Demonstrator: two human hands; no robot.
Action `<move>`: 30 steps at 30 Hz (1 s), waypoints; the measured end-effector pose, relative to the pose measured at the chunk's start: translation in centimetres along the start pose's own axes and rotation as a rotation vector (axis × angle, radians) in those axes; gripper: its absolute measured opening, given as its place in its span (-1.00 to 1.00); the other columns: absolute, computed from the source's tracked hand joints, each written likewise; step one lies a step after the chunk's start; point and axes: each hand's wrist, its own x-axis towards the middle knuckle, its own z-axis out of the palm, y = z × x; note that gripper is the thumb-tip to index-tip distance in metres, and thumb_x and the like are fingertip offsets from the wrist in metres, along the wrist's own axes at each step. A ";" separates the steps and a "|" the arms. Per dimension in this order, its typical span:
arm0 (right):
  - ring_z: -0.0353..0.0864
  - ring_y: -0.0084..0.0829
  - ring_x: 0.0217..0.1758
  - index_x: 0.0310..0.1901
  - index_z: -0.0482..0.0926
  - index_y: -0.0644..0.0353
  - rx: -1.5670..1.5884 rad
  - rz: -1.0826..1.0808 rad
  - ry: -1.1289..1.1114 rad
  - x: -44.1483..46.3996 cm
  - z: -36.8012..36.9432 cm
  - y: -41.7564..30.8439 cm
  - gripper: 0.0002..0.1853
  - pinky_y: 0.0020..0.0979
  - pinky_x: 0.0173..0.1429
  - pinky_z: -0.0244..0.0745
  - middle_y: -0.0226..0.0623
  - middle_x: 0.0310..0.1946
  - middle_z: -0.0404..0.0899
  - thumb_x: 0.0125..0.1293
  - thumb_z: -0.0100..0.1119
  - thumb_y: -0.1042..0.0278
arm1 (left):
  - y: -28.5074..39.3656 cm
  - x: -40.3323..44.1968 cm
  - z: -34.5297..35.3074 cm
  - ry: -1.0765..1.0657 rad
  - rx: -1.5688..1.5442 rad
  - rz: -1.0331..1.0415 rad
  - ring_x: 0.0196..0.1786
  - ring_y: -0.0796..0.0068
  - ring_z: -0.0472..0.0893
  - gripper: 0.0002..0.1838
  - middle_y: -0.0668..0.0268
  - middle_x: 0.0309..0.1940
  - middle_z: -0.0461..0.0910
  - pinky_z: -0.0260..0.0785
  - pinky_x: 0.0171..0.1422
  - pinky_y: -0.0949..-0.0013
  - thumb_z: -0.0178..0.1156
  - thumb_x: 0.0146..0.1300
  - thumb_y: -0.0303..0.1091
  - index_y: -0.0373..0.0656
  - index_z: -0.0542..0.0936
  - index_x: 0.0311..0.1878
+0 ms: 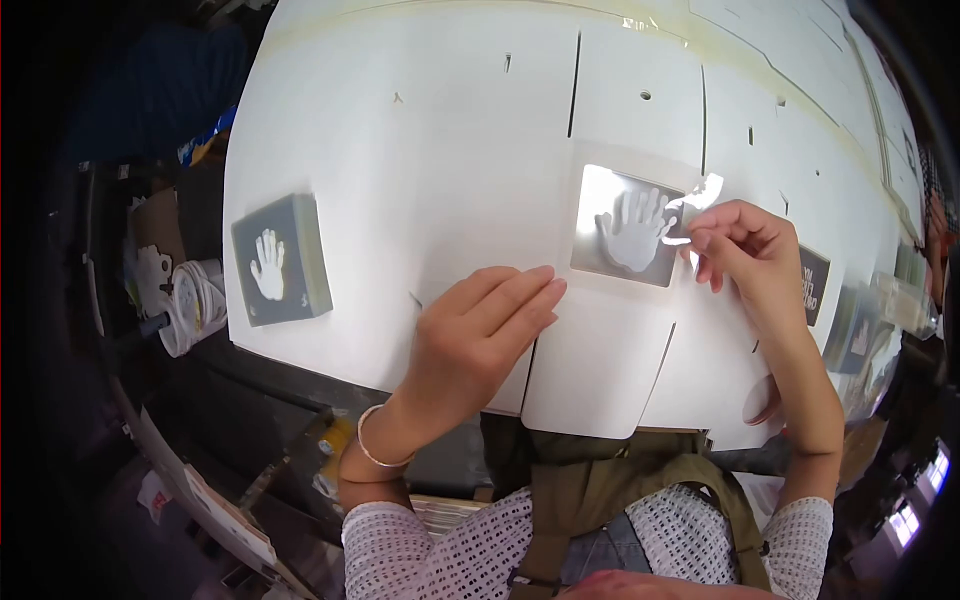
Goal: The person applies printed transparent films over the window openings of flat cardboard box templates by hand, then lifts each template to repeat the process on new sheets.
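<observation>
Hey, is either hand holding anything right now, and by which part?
The right hand pinches a white film, apparently by its edge, though the exact spot is hidden. The left hand holds nothing.

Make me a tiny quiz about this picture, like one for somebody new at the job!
1. Fill the gap: at the picture's left, the grey block shows a white ____.
2. Pick one: which of the person's hands is at the thin white scrap?
A) left
B) right
C) neither
3. True or false: the person's left hand is touching the grey block.

Key:
1. handprint
2. B, the right hand
3. False; there is a clear gap between them.
</observation>
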 end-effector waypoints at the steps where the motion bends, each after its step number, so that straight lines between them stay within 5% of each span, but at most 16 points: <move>1: 0.49 -0.66 -0.62 -0.30 0.60 0.31 -0.006 0.002 -0.003 0.0 0.0 0.0 -0.93 -0.67 -0.58 0.30 -0.32 -0.53 0.62 0.19 0.14 0.59 | 0.0 0.0 0.1 0.004 -0.003 -0.005 -0.24 0.30 0.60 -0.73 0.25 -0.20 0.64 0.52 -0.21 0.38 0.33 -0.05 -0.52 -0.26 0.65 -0.20; 30: 0.38 -0.78 -0.55 -0.31 0.59 0.31 -0.176 -0.091 -0.037 -0.2 -0.2 0.7 -0.96 -0.70 -0.48 0.26 -0.50 -0.52 0.52 0.21 0.18 0.59 | 0.4 0.5 0.0 -0.083 0.119 0.055 -0.21 0.40 0.57 -0.70 0.33 -0.11 0.62 0.48 -0.24 0.40 0.34 -0.06 -0.43 -0.24 0.65 -0.18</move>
